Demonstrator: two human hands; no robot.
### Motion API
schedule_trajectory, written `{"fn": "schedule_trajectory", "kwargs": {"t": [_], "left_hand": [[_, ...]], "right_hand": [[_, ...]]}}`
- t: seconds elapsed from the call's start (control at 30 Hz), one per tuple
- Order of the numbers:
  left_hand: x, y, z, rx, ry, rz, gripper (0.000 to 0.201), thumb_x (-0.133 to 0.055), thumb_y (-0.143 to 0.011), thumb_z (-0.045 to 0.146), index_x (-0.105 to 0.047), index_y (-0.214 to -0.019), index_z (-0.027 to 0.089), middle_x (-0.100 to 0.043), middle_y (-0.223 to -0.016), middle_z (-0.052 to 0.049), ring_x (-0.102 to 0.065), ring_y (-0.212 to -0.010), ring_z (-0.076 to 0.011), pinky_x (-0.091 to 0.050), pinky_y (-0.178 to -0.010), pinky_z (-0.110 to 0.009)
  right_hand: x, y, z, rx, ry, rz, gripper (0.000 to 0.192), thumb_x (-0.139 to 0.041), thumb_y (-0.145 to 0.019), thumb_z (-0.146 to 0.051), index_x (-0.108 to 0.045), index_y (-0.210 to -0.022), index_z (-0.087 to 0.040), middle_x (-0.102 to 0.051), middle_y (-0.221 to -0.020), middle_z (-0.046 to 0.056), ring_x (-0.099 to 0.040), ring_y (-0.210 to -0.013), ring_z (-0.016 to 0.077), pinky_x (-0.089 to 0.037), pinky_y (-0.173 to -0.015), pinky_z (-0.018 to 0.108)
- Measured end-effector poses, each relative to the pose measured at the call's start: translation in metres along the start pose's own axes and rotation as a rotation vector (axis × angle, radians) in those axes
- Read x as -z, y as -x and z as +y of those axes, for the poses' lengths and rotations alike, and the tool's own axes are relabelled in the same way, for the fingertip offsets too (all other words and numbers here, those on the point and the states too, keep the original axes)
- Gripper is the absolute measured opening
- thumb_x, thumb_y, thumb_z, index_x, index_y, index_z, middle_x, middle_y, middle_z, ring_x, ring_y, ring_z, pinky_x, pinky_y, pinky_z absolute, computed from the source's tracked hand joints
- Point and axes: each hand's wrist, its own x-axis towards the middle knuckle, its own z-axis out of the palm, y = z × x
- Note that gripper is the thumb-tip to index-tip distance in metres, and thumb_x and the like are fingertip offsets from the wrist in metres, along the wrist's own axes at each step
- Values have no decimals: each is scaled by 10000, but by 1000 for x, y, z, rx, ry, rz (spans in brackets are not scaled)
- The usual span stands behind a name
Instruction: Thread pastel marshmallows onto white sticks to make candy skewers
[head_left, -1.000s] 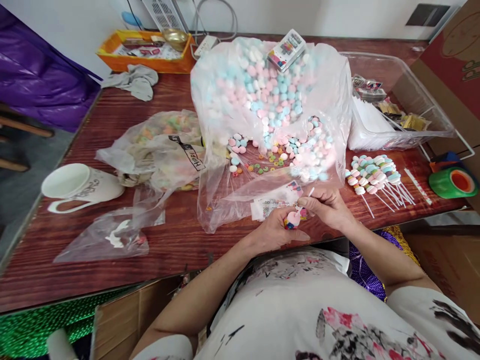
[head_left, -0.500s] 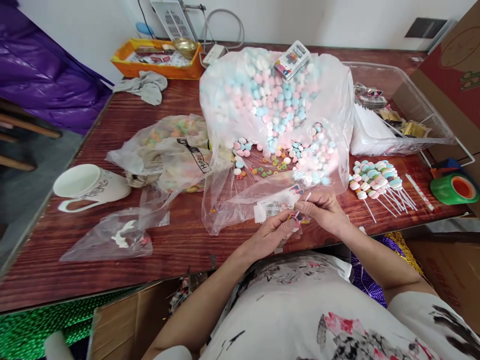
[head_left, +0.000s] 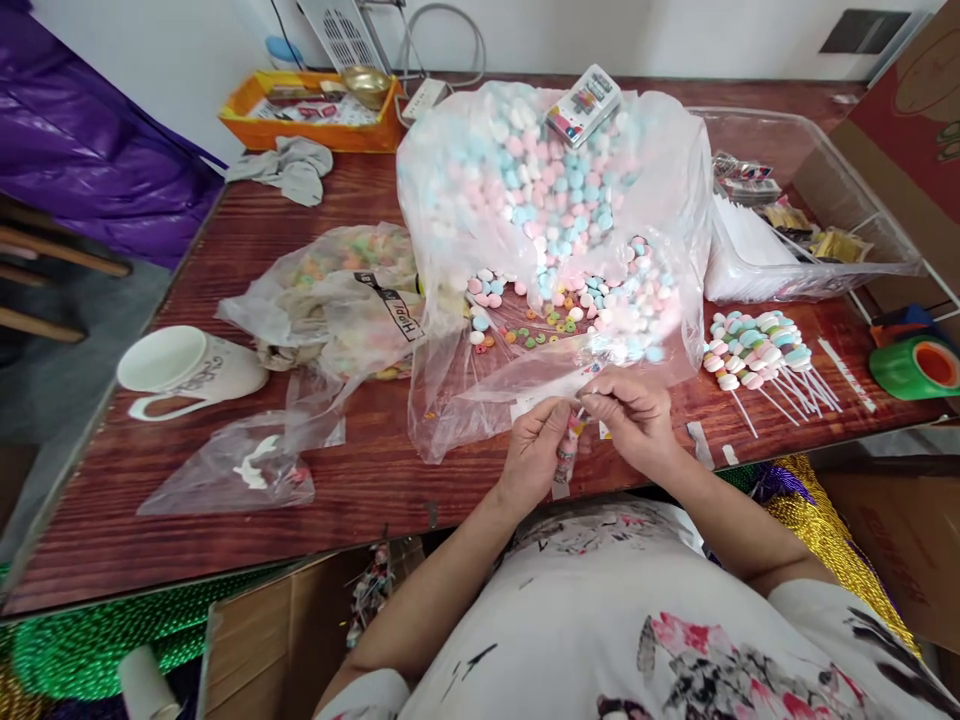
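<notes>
- The left hand pinches a small candy stick between thumb and fingers, holding it near upright just above the near edge of the table.
- The right hand has its fingertips pressed together on the top end of that same stick, thumb and forefinger closed on the thin white tip (what exactly sits under the fingers is too small to tell).
- Both hands meet in front of the mouth of the big bag, which is full of pink, blue and white candies and spills some onto the plastic near the hands.
- To the right lies a pile of finished sticks, candy heads together, white stems fanned toward the table edge.
- A sticker sheet lies flat just behind the hands, partly under the bag's plastic.
- Further left are a second bag of coloured rings, a flat clear bag and a mug on its side; a green tape roll sits at the far right.
- Judging by this, the step in hand looks like assembling or wrapping one stick. The next move would call for a steady left pinch while the right fingers work the top end, without bending the thin stem.
</notes>
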Motion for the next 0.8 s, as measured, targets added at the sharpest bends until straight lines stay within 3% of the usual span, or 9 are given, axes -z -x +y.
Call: {"fn": "schedule_trajectory", "kwargs": {"t": [0.1, 0.17, 0.27, 0.33, 0.4, 0.47, 0.57, 0.7, 0.8], "left_hand": [[-1, -3, -2, 15, 148, 93, 465, -550, -854, 630, -607, -1018, 199, -580, -639, 29, -480, -464, -87, -324, -371, -178], [-2, -6, -4, -57, 105, 97, 441, -538, -875, 609, -628, -1047, 212, -654, -803, -11, -526, -535, -90, -399, -417, -196], [-2, -8, -10, -207, -34, 73, 405, -528, -898, 578, -673, -1019, 221, -668, -1082, -57, -628, -870, -145, -542, -734, -263], [-1, -7, -14, -239, -62, 48, 433, -474, -927, 575, -668, -1085, 222, -645, -1179, -73, -595, -1084, -188, -505, -928, -314], [0, -4, -15, -210, -63, 2, 448, -444, -948, 555, -634, -1178, 221, -643, -1190, -79, -571, -1146, -199, -464, -998, -337], [3, 0, -14, -173, -103, -51, 426, -467, -951, 521, -623, -1201, 213, -653, -1151, -73, -576, -1115, -193, -449, -1006, -332], [7, 6, -12, -139, -211, -96, 390, -475, -953, 503, -655, -1089, 186, -659, -953, -48, -585, -902, -166, -482, -883, -303], [11, 9, -6, -73, -279, -177, 391, -461, -948, 530, -609, -885, 174, -545, -772, -11, -491, -721, -130, -455, -702, -266], [13, 8, 5, -12, -304, -291, 393, -469, -937, 543, -557, -819, 179, -473, -748, 8, -425, -690, -115, -415, -652, -242]], "right_hand": [[0, 7, 5, -65, -56, 172, 124, -683, -840, -322, -684, -920, -227, -626, -827, 12, -571, -747, 137, -475, -687, 278], [-3, 14, 8, -109, -33, 166, 165, -737, -790, -304, -689, -930, -231, -614, -855, 9, -533, -711, 122, -449, -642, 264], [-12, 22, 14, -104, 27, 86, 152, -758, -760, -250, -713, -904, -244, -598, -845, 3, -513, -714, 120, -436, -642, 265], [-17, 22, 17, -79, -3, 100, 86, -721, -790, -219, -726, -868, -253, -598, -817, 1, -544, -764, 132, -453, -689, 277], [-19, 19, 20, -66, -56, 135, 73, -694, -809, -206, -735, -838, -259, -613, -801, 2, -571, -778, 135, -468, -704, 283], [-18, 16, 21, -71, -67, 146, 70, -705, -796, -213, -745, -830, -260, -637, -786, 3, -582, -746, 133, -477, -681, 279], [-14, 12, 21, -102, -82, 127, 45, -724, -776, -222, -753, -803, -243, -659, -728, -1, -583, -668, 125, -479, -641, 271], [-5, 8, 17, -160, -159, 81, 67, -708, -794, -218, -733, -731, -216, -642, -665, -17, -565, -612, 109, -460, -606, 253], [-3, 7, 17, -84, -51, 30, 104, -683, -814, -200, -694, -711, -203, -601, -645, -27, -529, -604, 100, -440, -609, 250]]}}
